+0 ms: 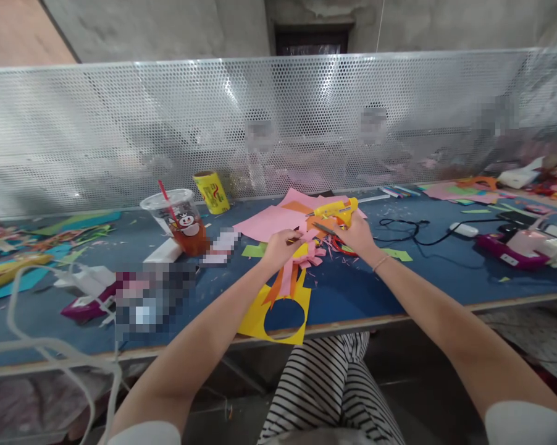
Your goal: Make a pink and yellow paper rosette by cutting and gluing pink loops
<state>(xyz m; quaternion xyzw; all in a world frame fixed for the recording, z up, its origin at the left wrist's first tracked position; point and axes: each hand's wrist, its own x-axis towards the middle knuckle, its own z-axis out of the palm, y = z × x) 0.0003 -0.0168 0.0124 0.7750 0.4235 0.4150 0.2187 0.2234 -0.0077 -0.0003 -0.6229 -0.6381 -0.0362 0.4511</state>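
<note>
My left hand [281, 246] is closed in a pinch over a small dark and yellow piece that I cannot make out. Just below its fingertips lies a pink paper bow [309, 254] with pink and orange strips hanging down. My right hand [356, 236] is closed around scissors [325, 228], their grey blades pointing left toward my left hand. Right behind that hand is a yellow glue gun [334, 209] with its nozzle to the left; whether the hand touches it I cannot tell. A yellow paper sheet [255, 318] with a round hole overhangs the table's front edge.
Pink paper [276, 221] lies beyond my hands. On the left stand a lidded drink cup [190, 232] with a red straw and a yellow can [212, 193]. A black cable [412, 232] and purple power strip [510, 252] lie right. A perforated metal screen [167, 123] closes the back.
</note>
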